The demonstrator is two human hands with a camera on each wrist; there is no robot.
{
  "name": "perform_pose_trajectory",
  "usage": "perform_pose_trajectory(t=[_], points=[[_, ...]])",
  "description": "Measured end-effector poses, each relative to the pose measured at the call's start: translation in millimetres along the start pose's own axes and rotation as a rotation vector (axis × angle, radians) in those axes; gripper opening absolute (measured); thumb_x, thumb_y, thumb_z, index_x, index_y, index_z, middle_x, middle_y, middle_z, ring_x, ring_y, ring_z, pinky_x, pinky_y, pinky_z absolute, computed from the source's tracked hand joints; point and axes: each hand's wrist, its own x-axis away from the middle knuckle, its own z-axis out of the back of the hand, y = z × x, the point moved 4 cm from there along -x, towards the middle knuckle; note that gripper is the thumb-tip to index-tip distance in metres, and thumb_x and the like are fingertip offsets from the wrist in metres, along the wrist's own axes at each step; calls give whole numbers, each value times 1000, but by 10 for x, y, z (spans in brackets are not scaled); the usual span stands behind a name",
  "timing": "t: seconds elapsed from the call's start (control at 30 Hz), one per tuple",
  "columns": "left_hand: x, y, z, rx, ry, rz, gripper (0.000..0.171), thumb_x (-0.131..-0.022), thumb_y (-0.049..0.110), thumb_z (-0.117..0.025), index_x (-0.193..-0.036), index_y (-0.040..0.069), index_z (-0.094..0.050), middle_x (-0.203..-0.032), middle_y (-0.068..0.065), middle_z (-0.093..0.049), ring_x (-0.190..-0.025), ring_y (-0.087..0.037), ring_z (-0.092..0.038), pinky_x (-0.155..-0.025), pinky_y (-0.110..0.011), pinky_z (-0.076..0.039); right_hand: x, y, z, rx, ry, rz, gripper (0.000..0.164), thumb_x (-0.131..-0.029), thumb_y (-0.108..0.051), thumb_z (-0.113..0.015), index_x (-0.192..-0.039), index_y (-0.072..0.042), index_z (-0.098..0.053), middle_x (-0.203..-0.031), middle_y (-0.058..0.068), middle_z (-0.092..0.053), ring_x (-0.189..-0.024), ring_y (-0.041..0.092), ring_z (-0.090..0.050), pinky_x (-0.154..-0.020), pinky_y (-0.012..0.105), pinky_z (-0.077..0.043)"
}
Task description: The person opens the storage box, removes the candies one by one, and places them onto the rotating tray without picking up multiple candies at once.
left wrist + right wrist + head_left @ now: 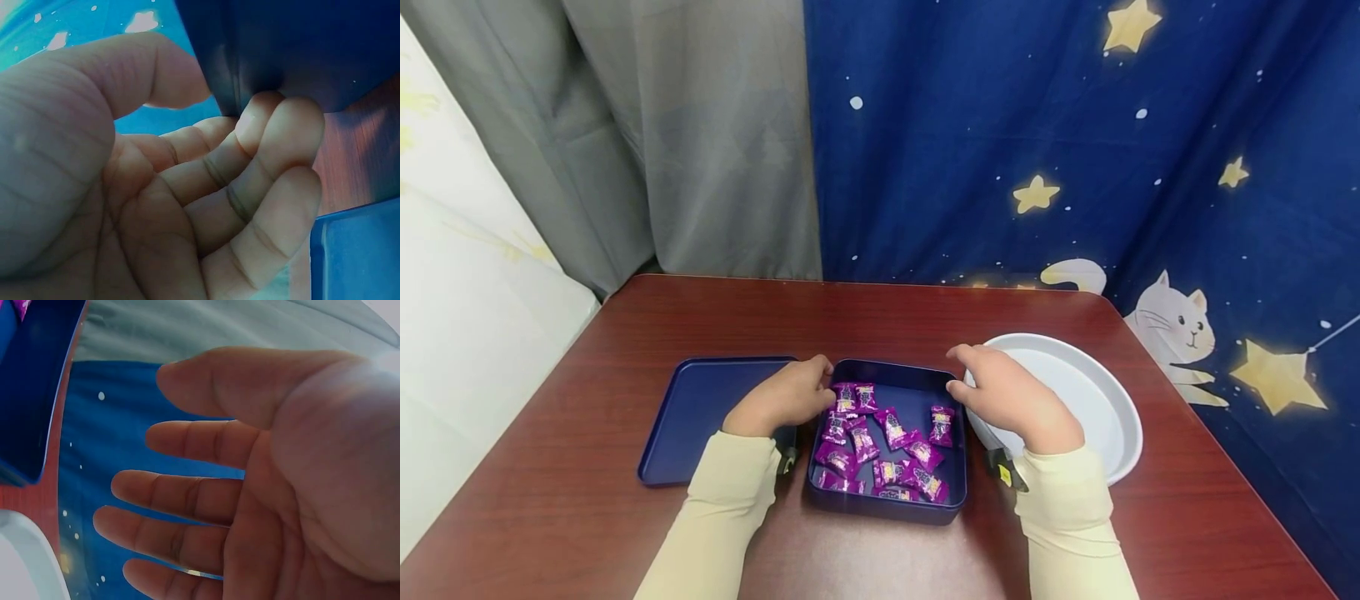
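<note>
A navy rectangular box (891, 507) sits on the table (850, 562), purple-wrapped candies (891, 429) scattered inside it. At the box's ten o'clock, a person's left hand (786, 396) has its fingers loosely bent and its thumb apart from them; how firmly it touches the wall cannot be told. At two o'clock, the right hand (1011, 392) holds nothing, fingers extended and spaced, near the box. A shallow navy tray (700, 400) lies at nine o'clock, a round white tray (1097, 417) at three.
</note>
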Motion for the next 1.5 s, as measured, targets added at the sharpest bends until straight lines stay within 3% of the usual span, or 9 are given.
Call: perform_pose_trajectory(t=[0.47, 1.13, 1.5], points=[[0, -16, -11, 10, 5, -4, 37, -86, 16, -59, -118, -1, -51, -80, -7, -56, -68, -18, -53, -69, -37, -50, -139, -247, -185, 18, 19, 142, 40, -87, -26, -63, -122, -6, -58, -116, 11, -62, -106, 22, -56, -97, 45, -44], [2, 2, -33, 12, 3, -6, 34, -86, 13, -58, -116, -1, -53, -72, -6, -53, -62, -17, -52, -65, -35, -47, -246, -359, -439, 85, -42, 153, 43, -85, -30, -65, -123, -10, -58, -116, 9, -62, -105, 22, -56, -97, 43, -44], [-15, -9, -47, 14, 7, -8, 35, -87, 13, -57, -118, -2, -52, -76, -7, -54, -63, -17, -52, -67, -36, -48, -316, -368, -614, 95, -122, 131, 45, -84, -32, -67, -122, -8, -59, -112, 9, -64, -102, 23, -57, -95, 44, -45]])
